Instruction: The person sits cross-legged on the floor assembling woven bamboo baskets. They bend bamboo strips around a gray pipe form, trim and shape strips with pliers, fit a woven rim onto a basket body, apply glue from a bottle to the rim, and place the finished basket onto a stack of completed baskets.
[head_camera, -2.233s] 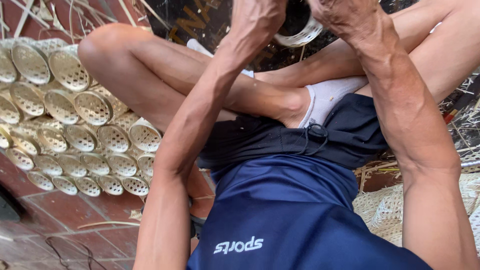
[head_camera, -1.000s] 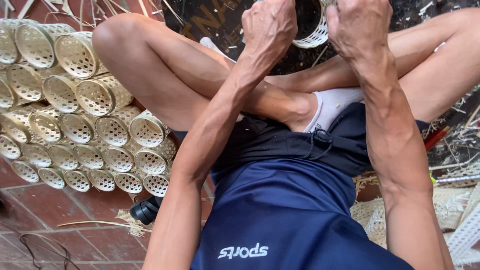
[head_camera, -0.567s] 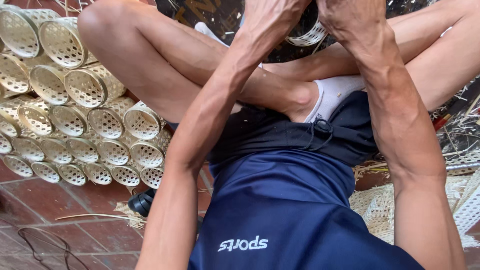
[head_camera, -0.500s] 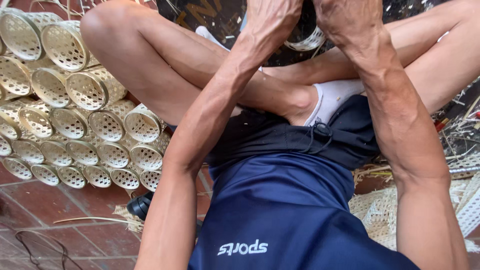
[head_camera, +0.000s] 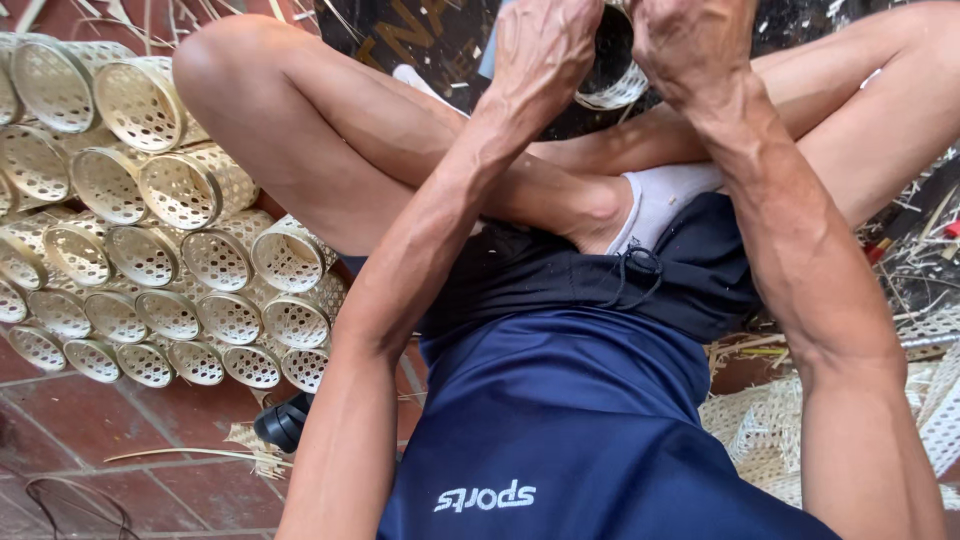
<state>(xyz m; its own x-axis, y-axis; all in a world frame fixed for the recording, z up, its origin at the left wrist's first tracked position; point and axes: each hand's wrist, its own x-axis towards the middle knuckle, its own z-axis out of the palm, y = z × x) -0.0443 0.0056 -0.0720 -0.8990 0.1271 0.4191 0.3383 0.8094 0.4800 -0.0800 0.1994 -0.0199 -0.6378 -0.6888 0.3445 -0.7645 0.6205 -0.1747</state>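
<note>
- Left hand (head_camera: 545, 50) and right hand (head_camera: 690, 45) are both closed around a small round woven basket (head_camera: 612, 70), one hand on each side of it, above the crossed legs near the top of the view.
- Grip state: knuckles face the camera, fingers curled over the rim; fingertips are hidden, so I cannot tell exactly what they pinch beyond the basket's edge.
- Basket position: between the two palms, its dark open mouth showing in the gap, pale woven rim strip lying just below and toward the right hand.
- Risk, judged: the thin rim strip could spring loose or split if one hand presses harder than the other; the basket wall looks light and would likely deform under a squeeze.
- Risk, judged: with the view cut off at the top, part of the rim is unseen; a loose strip end there could snag.
- Below-left of the grip, well apart: stack of finished woven baskets (head_camera: 150, 260) on the tiled floor (head_camera: 120, 440).
</note>
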